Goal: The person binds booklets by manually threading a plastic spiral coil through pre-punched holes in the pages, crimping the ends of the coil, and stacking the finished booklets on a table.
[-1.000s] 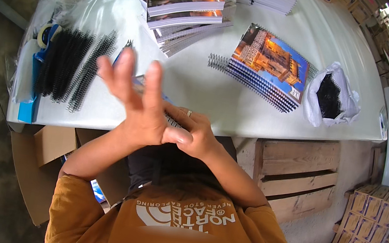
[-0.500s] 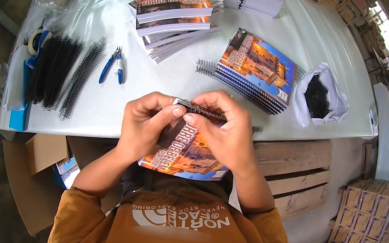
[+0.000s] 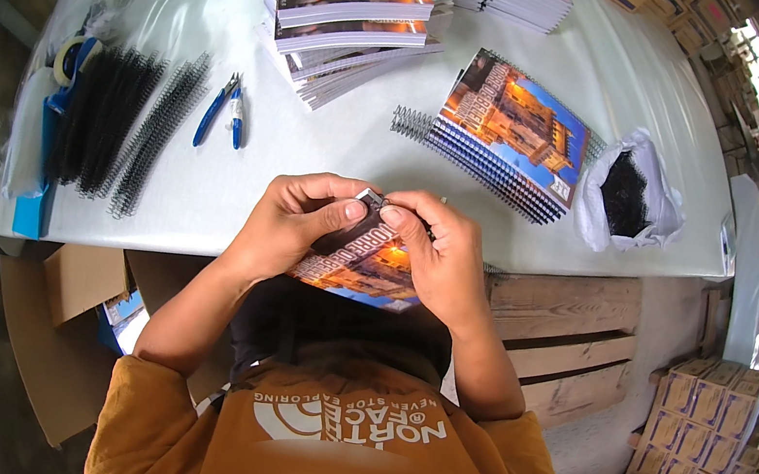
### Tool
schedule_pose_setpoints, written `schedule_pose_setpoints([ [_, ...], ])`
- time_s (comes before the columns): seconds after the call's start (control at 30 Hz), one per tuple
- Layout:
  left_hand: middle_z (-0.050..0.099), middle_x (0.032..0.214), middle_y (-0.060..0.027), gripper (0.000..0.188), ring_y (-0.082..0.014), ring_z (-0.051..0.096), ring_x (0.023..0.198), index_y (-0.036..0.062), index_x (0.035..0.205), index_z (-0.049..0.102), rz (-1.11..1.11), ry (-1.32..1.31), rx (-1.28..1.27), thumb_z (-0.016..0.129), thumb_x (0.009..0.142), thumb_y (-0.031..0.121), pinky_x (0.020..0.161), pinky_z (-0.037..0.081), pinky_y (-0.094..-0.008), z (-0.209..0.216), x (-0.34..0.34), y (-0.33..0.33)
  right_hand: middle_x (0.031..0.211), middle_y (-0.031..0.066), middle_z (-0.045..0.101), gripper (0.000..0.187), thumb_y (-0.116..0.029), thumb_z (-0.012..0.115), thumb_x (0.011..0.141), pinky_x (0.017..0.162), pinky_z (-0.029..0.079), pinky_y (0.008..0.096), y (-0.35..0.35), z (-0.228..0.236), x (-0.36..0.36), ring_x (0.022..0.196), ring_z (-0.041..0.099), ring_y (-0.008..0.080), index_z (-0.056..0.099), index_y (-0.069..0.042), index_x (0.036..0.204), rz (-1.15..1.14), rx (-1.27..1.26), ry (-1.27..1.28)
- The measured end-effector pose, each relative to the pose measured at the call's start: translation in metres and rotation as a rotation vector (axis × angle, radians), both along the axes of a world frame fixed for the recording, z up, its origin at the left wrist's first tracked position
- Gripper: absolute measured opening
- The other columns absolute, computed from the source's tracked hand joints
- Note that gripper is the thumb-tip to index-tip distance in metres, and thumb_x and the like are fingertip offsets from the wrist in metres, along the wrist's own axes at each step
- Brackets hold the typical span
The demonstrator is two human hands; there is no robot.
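Change since earlier frames: both hands have closed in on the booklet's top edge; a second ago the left hand was raised open over the table, and the pliers, then covered by that hand, now show.
Left hand (image 3: 288,223): grasping the booklet (image 3: 357,268) at its upper left edge, thumb pressed on the cover, fingers curled over the top.
Right hand (image 3: 440,256): grasping the same booklet at its upper right edge, thumb and forefinger pinched at the top, almost touching the left thumb.
Booklet position: held at the near edge of the white table (image 3: 314,149), tilted, its lower part overhanging the edge toward the person's chest.
Pliers (image 3: 224,108): blue-handled, lying on the table, beyond the left hand.
Black binding coils (image 3: 125,135): laid in a row at the table's left side.
Bound booklets (image 3: 508,134): stack with spiral edges showing, beyond the right hand.
Unbound stack (image 3: 349,12): piled at the far middle of the table.
White bag (image 3: 630,191): open, dark contents, at the table's right.
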State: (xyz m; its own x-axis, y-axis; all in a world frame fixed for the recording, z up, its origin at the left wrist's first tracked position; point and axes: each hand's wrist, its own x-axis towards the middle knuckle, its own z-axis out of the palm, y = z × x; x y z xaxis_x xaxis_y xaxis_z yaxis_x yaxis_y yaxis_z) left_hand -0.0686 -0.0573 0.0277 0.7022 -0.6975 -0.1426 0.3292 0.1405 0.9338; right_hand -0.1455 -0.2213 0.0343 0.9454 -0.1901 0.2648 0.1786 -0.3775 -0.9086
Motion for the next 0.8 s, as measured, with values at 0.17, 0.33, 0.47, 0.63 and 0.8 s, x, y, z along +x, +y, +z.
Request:
schedule_pose_setpoints([
  [0.17, 0.066, 0.089, -0.0036, 0.016, -0.0077, 0.059, 0.08, -0.0001, 0.098, 0.065, 0.005, -0.021, -0.001, 0.062, 0.084, 0.007, 0.074, 0.048, -0.0226, -0.003, -0.002, 0.0, 0.072, 0.0159, 0.06, 0.015, -0.009, 0.066, 0.08, 0.057, 0.044, 0.0334, -0.002, -0.005, -0.003, 0.062, 0.058, 0.0284, 0.06, 0.001, 0.089, 0.044, -0.041, 0.019],
  [0.33, 0.06, 0.082, -0.0003, 0.01, -0.0072, 0.056, 0.076, 0.0013, 0.085, 0.063, -0.122, -0.007, -0.01, 0.064, 0.076, -0.002, 0.071, 0.046, -0.0218, 0.006, 0.01, 0.002, 0.072, 0.014, 0.061, 0.02, -0.007, 0.068, 0.076, 0.056, 0.045, 0.0338, 0.003, 0.0, -0.012, 0.061, 0.058, 0.0287, 0.061, -0.001, 0.093, 0.036, -0.066, -0.075],
  [0.47, 0.055, 0.073, 0.0016, 0.012, -0.0035, 0.051, 0.066, 0.0025, 0.076, 0.056, -0.218, -0.242, 0.108, 0.057, 0.073, -0.009, 0.061, 0.043, -0.0198, 0.014, 0.016, -0.003, 0.068, 0.0114, 0.06, 0.02, -0.007, 0.069, 0.074, 0.057, 0.045, 0.0368, 0.008, 0.005, -0.015, 0.063, 0.057, 0.0314, 0.063, -0.003, 0.092, 0.028, -0.362, -0.188],
  [0.63, 0.058, 0.091, -0.0053, 0.048, -0.0114, 0.055, 0.079, 0.002, 0.12, 0.049, 0.083, -0.91, 0.192, 0.07, 0.077, 0.011, 0.071, 0.046, -0.0255, 0.048, 0.032, -0.016, 0.079, 0.0054, 0.061, 0.011, -0.006, 0.063, 0.082, 0.065, 0.047, 0.0261, -0.033, 0.016, -0.019, 0.071, 0.057, 0.011, 0.061, -0.001, 0.092, -0.494, -0.08, -0.365],
  [0.8, 0.061, 0.095, -0.0115, 0.061, -0.016, 0.059, 0.087, -0.0063, 0.128, 0.034, 0.154, -0.484, -0.051, 0.063, 0.085, 0.027, 0.073, 0.046, -0.0292, 0.045, 0.042, -0.092, 0.101, 0.0092, 0.056, 0.033, -0.006, 0.055, 0.088, 0.072, 0.054, 0.0326, -0.074, 0.038, -0.01, 0.082, 0.058, 0.0139, 0.044, 0.003, 0.119, -0.6, 0.547, -0.661],
])
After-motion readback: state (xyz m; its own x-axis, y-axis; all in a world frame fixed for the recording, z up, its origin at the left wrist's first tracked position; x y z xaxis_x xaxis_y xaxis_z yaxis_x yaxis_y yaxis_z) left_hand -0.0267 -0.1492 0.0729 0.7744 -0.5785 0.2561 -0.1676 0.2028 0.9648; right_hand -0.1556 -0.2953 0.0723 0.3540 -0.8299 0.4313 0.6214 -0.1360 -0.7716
